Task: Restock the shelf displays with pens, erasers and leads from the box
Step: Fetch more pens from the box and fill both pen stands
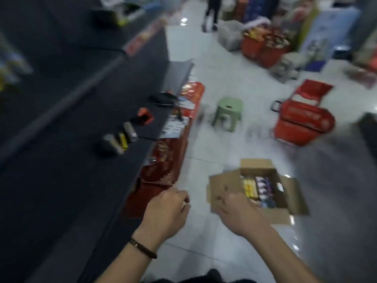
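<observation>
Left hand (167, 207) out over the pale floor tiles (224, 82), fingers loosely curled, nothing seen in it; a dark bracelet (142, 249) around its wrist. Right hand (236, 209) just beside it, fingers likewise slack and curled downward, nothing visibly held, lying over the near flap of the cardboard box (255, 166); impossible to tell through the blur whether touching the flap or hovering. Box standing open on the tiles, flaps spread, with yellow packs (250, 186) and purple-and-white packs (263, 184) in rows inside. To the left, a long dark shelf top (71, 170) running away up the aisle, carrying a few small tubes (122, 139), an orange-red item (144, 117) and a black pouch (163, 98) near its edge. Below that edge, red packaged goods (163, 160) stacked along the floor. Farther out on the glossy tiles, a small green stool (228, 111), then a red shopping basket (302, 121) with its lid raised. Beyond, more red baskets (263, 45) full of goods among bags and boxes, and a person's legs (212, 13) at the far end of the aisle. Whole scene heavily motion-blurred.
</observation>
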### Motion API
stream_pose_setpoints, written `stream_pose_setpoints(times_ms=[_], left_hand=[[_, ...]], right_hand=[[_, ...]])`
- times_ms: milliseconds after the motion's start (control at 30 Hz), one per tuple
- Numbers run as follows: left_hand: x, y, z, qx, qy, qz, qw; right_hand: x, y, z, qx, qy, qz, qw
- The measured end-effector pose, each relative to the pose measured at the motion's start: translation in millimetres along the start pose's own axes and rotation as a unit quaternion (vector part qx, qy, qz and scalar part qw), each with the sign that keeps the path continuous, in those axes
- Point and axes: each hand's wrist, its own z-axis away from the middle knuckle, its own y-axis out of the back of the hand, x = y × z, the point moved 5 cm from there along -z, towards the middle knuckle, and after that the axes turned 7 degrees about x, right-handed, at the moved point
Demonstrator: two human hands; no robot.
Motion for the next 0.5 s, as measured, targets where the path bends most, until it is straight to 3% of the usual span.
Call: stream_pose_setpoints(times_ms=[300, 500], left_hand=[[200, -162, -130, -0.228, -0.145, -0.015, 0.963], [265, -279, -243, -0.324, -0.181, 0.002, 0.929]], right_hand=[[241, 42, 4, 0.006, -0.218, -0.076, 0.973], [384, 34, -54, -0.016, -0.332, -0.088, 0.939]])
